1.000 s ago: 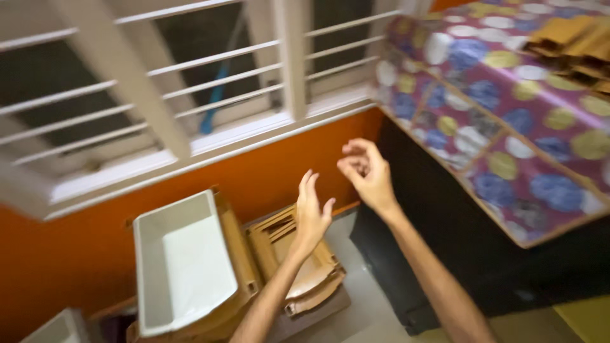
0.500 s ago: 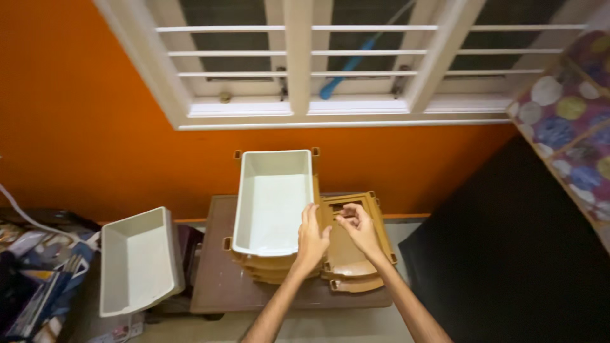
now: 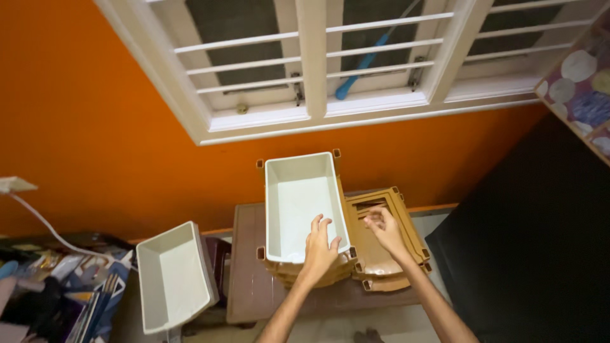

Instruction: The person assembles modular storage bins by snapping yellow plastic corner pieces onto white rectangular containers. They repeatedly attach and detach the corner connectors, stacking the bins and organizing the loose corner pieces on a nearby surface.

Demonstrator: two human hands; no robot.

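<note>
Head view: open left hand (image 3: 319,248) on white bin (image 3: 304,204), right hand (image 3: 386,230) loosely curled over tan frames (image 3: 384,244)

The left hand (image 3: 319,249) covers the near rim of the white rectangular plastic bin (image 3: 298,203), so any grip there is hidden. The right hand (image 3: 385,230) hides part of the stacked brown plastic frames (image 3: 387,254); whether its curled fingers pinch anything is too small to tell. The brown frames under the bin are mostly concealed by it. The dark brown low table (image 3: 248,279) is largely covered. A patterned purple cloth (image 3: 581,82) is cut by the right edge, and the colourful clutter (image 3: 57,286) at lower left is too blurred to identify.
</note>
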